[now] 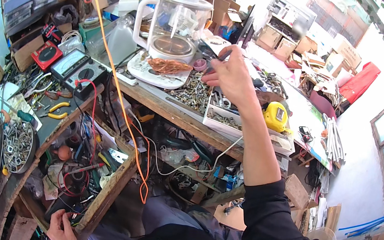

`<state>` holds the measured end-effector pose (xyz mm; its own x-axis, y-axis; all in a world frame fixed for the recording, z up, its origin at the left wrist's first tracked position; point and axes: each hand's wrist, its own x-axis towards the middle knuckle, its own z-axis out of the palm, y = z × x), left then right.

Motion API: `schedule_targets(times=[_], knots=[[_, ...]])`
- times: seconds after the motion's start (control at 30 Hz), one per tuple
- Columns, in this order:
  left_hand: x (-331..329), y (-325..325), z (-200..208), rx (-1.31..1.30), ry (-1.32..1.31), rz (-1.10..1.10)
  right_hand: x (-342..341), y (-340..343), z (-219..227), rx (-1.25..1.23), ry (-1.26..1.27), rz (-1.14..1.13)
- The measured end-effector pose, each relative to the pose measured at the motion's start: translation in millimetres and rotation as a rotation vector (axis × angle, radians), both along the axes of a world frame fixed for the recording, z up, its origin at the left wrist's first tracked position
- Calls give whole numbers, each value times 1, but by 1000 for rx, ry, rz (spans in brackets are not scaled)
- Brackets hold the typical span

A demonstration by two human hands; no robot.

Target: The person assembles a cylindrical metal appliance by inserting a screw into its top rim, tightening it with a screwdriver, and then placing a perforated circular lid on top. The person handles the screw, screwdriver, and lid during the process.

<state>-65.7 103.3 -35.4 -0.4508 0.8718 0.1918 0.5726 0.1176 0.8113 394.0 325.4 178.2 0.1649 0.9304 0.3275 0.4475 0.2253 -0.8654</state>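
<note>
My right hand (233,76) reaches over the workbench with its fingers closed around a dark, thin tool (208,50), whose kind I cannot make out. It is just right of a glass electric kettle (179,25) with a white lid and handle. Beside the kettle's foot, a bundle of copper-coloured wire (169,67) lies on a white plate-like base (151,76). Low on the left, my left hand (63,233) is at the near corner of an open wooden drawer (109,198). Its fingers are loosely bent and apart, with nothing visible in them.
Loose screws (192,91) cover the bench beside a yellow tape measure (275,117). An analog multimeter (78,72) stands at left, near yellow-handled pliers (58,110). An orange cord (117,78) hangs across the bench edge. A bowl of metal nuts (18,146) is at far left.
</note>
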Motion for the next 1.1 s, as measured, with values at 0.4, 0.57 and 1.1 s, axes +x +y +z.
schedule_targets(times=[0.4, 0.57, 1.1], knots=[[22, 1, 38, -108, 196, 8, 7, -2, -3, 66, -184, 18], [14, 1, 31, -118, 137, -21, 13, 2, -4, 145, -265, 12], [6, 11, 10, 42, -165, -51, 25, 12, -3, 325, -114, -84]])
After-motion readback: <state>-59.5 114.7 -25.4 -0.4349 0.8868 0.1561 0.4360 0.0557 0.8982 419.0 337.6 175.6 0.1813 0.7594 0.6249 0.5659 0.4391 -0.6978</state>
